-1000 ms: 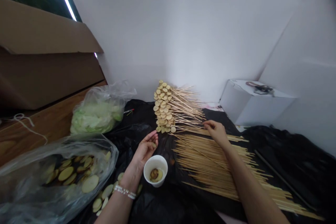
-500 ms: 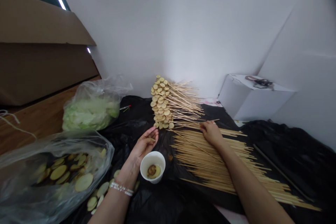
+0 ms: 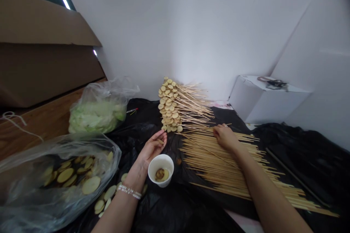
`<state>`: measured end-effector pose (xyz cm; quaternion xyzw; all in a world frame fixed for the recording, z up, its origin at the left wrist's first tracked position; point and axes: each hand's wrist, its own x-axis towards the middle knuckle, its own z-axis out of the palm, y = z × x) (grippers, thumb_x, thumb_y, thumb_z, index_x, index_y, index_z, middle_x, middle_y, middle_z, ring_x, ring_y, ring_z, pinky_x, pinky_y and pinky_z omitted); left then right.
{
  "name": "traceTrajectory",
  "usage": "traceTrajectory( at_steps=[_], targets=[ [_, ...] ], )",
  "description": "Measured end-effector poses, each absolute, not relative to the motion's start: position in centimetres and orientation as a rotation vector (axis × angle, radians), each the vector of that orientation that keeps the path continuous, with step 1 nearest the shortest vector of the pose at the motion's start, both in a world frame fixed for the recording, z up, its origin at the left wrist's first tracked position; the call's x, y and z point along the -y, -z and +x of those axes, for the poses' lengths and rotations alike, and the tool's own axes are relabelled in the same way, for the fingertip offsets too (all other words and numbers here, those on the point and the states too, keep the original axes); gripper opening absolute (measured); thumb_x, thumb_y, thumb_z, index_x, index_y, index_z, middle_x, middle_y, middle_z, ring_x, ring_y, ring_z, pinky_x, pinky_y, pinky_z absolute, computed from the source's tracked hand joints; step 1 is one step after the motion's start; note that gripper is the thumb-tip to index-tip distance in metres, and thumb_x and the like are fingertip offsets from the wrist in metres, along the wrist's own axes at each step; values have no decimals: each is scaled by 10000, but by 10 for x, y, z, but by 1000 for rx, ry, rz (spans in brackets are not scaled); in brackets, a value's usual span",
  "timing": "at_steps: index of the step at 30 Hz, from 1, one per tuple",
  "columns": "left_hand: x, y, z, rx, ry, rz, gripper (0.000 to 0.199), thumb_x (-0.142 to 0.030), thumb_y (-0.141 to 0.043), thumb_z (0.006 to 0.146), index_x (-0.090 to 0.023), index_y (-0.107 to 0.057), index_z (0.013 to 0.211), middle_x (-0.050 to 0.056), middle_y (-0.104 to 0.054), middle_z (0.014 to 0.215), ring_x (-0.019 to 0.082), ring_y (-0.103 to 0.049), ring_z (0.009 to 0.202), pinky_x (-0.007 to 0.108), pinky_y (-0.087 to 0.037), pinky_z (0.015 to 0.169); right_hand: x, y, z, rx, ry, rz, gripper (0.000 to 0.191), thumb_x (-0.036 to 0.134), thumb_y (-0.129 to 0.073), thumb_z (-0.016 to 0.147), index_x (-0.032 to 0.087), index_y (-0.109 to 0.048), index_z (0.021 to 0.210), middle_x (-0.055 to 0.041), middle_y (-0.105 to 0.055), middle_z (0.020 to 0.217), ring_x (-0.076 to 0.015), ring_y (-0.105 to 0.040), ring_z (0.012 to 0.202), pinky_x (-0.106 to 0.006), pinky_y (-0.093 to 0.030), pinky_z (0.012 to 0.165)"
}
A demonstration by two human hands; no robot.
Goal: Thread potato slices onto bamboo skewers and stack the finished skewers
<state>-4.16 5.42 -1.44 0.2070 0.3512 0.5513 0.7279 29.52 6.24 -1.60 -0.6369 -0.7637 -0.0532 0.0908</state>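
Over on the left, a small potato slice [image 3: 160, 141] is held in the left hand [image 3: 153, 147], its fingers loosely curled round it, palm turned partly up. The fingertips are brought close to the near end of the stack of skewered slices [image 3: 168, 105]; whether contact is made cannot be told. And what a stack: round, pale discs are piled at the left, and their sticks [image 3: 194, 103] are all pointed out to the right.

Across to the right hand [image 3: 225, 137]! It is lowered, back uppermost, onto the upper edge of the loose skewers [image 3: 218, 167], fingers bent down; whether a stick is pinched there cannot be told, the tips being hidden. Those skewers are spread side by side in a broad band, partly covered by the right forearm.

Just beside the left wrist, where a beaded bracelet [image 3: 129, 190] is worn, a white cup [image 3: 161, 161] is stood upright, with a brown piece [image 3: 159, 174] and a pale slice [image 3: 166, 174] seen inside. Farther left, more slices are held in a clear plastic bag [image 3: 24, 205], its mouth opened toward the hands, and loose slices [image 3: 110, 192] are scattered beside it. Behind, pale green leaves [image 3: 93, 116] are bagged. Nearly everything is laid on black plastic sheeting [image 3: 175, 207].
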Motion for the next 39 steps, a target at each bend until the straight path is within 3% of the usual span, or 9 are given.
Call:
traceTrajectory(
  at_steps=[8,15,21,28,34,39],
  targets=[
    [-54,14,-41,-776,-1204,456,586,201,-431,511,-124,-710,910,81,-701,923,123,-657,873,213,-512,811,-54,-13,302,2379,6,-1796,166,79,-490,728,184,-608,679,-42,-630,752,-165,-482,757,-260,-274,651],
    [-47,14,-38,-733,-1210,491,484,156,-538,606,-125,-690,970,111,-687,1051,175,-638,1013,284,-474,944,-43,-27,273,2310,-226,-1479,141,175,-454,812,199,-587,771,-22,-616,735,-169,-513,727,-263,-343,653],
    [-41,7,-37,-712,-1192,530,428,33,-621,731,-126,-618,1128,165,-660,1129,227,-627,1064,350,-486,945,-28,-7,208,2247,-25,-1313,184,198,-369,915,191,-533,832,-37,-603,761,-160,-527,712,-260,-347,671],
    [-43,8,-41,-639,-1130,445,260,-203,-533,874,-106,-636,1093,187,-627,1192,257,-568,1158,369,-498,923,-16,17,184,2438,256,-1311,179,141,-381,894,178,-557,893,-53,-616,818,-152,-512,658,-279,-260,579],
    [-41,5,-41,-689,-1218,525,331,29,-565,753,-105,-655,1042,175,-617,1217,264,-553,1178,386,-461,979,-16,16,184,2421,278,-1330,198,145,-371,906,170,-567,896,-58,-621,822,-158,-533,687,-280,-265,591],
    [-42,-13,-52,-720,-1361,585,436,52,-577,723,-112,-627,1123,176,-634,1187,259,-577,1149,380,-465,981,-21,22,188,2402,237,-1449,212,177,-358,929,165,-569,939,-59,-642,854,-156,-551,693,-275,-277,592]
  ],
)
